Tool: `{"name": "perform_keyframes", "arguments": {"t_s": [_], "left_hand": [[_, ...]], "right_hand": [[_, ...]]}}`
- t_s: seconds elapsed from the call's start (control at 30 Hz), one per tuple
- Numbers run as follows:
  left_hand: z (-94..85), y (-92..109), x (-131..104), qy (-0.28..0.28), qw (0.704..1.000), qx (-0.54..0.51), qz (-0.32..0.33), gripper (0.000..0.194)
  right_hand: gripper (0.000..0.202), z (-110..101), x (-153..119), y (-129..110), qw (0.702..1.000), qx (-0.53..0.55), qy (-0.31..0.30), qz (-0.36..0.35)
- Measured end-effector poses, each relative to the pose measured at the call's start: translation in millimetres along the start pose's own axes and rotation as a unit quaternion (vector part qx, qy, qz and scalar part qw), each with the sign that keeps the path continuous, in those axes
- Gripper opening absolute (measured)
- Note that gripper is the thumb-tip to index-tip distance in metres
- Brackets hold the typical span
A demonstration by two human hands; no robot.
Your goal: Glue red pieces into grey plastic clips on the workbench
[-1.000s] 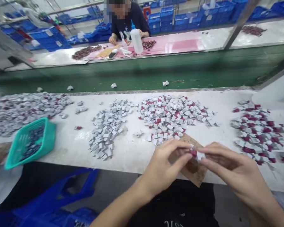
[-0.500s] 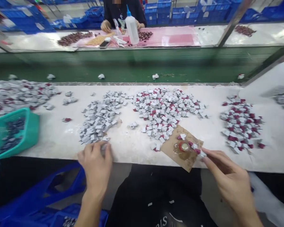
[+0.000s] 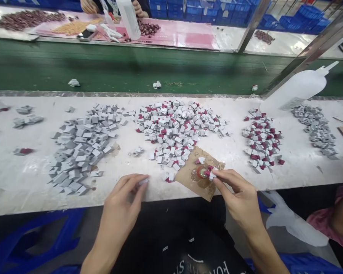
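Observation:
Between thumb and fingers, my left hand (image 3: 125, 199) pinches a small grey plastic part (image 3: 143, 181) just above the table's front edge. My right hand (image 3: 240, 196) grips a small white and maroon piece (image 3: 212, 174) and holds it at a small round cap (image 3: 202, 172) with a red rim. That cap sits in a wet, glue-like patch on a brown cardboard piece (image 3: 185, 176). Another white and maroon piece (image 3: 200, 160) lies on the cardboard behind the cap. A pile of grey parts (image 3: 80, 148) is left of my left hand; a white and maroon pile (image 3: 174, 129) lies between and beyond both hands.
Further right lie another white and maroon pile (image 3: 261, 139) and a grey pile (image 3: 316, 129). A large white bottle (image 3: 298, 89) leans behind them. Beyond the table runs a green belt (image 3: 108, 68) with several pieces on it. A co-worker's hands (image 3: 90, 6) are across it.
My left hand has come away from the grey pile toward the right, carrying a grey part. My right hand has brought its piece to the cap. The view has swung right.

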State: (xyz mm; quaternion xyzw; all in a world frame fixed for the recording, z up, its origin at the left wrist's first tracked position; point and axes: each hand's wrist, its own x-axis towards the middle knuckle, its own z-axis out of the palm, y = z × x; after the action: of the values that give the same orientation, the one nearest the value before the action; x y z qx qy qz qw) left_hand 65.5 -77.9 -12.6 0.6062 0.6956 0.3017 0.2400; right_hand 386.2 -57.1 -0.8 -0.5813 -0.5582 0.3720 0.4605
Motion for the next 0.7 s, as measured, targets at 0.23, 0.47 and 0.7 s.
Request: {"name": "perform_keyframes", "arguments": {"t_s": [0.23,0.47,0.7], "left_hand": [[-7.1,14.0,13.6,-0.039,0.993,-0.068,-0.085,0.033],[25.5,107.0,40.1,-0.149,0.903,-0.396,-0.07,0.019],[45.0,134.7,55.2,-0.224,0.845,-0.484,-0.04,0.012]], "right_hand": [[0.014,-6.2,5.3,-6.1,0.999,0.034,-0.008,0.028],[0.02,-2.0,16.1,-33.3,0.964,0.241,-0.052,0.101],[0.017,-4.4,17.9,-38.4,0.961,0.263,-0.041,0.077]]}}
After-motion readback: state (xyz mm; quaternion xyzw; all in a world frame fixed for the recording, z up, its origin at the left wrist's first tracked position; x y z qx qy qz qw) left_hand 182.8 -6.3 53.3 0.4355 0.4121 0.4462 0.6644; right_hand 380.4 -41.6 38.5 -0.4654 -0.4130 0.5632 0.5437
